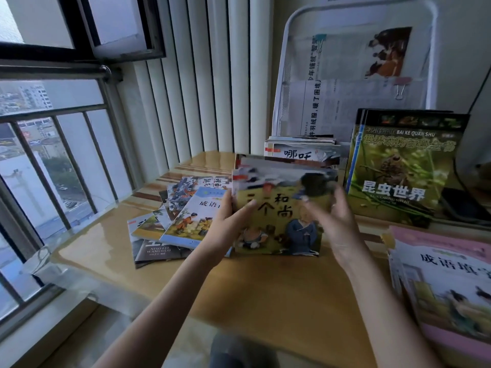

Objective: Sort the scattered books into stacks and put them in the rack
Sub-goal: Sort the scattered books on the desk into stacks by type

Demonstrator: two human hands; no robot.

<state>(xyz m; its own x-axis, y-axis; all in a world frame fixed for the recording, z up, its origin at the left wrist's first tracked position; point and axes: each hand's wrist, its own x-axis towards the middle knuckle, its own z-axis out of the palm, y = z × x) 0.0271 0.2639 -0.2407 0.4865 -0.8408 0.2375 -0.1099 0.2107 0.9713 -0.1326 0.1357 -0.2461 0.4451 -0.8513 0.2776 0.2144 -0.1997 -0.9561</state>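
The left hand (228, 221) grips the left edge of a small stack of picture books (279, 216), thumb curled across the yellow front cover and the other fingers hidden behind it. The right hand (334, 221) is at the stack's right edge, fingers loosely bent toward the cover; motion blur makes it impossible to tell whether they actually pinch the books. The stack stands upright on its lower edge near the middle of the tabletop (265, 301), front cover facing the camera.

Just left of the stack, touching the left hand's side, a loose pile of scattered books (172, 221) lies flat and overlapping. Behind the held stack a low pile of books (303, 150) sits at the foot of a white wire rack (281, 75) by the back edge. A green insect encyclopedia (398, 168) stands to the right of them. At the right edge lies a pink-covered stack (446, 282)
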